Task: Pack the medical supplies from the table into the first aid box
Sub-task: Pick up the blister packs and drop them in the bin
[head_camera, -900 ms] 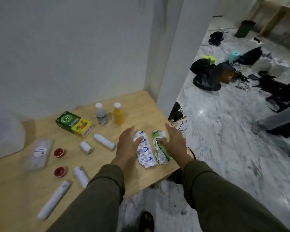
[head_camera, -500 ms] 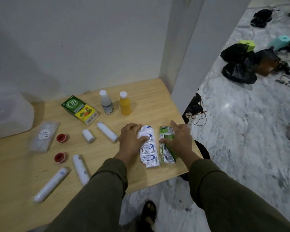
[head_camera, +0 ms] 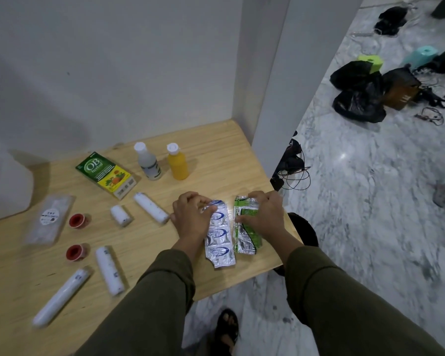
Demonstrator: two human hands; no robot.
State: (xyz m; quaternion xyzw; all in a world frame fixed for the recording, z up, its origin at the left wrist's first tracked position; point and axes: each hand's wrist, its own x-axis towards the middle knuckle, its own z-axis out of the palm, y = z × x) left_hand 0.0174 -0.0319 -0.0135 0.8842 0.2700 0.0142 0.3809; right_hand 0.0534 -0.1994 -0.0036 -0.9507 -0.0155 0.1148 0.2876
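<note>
Left hand (head_camera: 190, 217) curled, fingertips pinching far end of blue blister strip (head_camera: 220, 242); right hand (head_camera: 263, 217) likewise gripping green blister strip (head_camera: 246, 233), both flat on table (head_camera: 216, 155).

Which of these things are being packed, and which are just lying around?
For packing: blue pill strip, green pill strip, two bottles, green carton, four white rolls, two red tapes, clear packet.

Lying about: black bags, cables, foam rolls on the floor.
</note>
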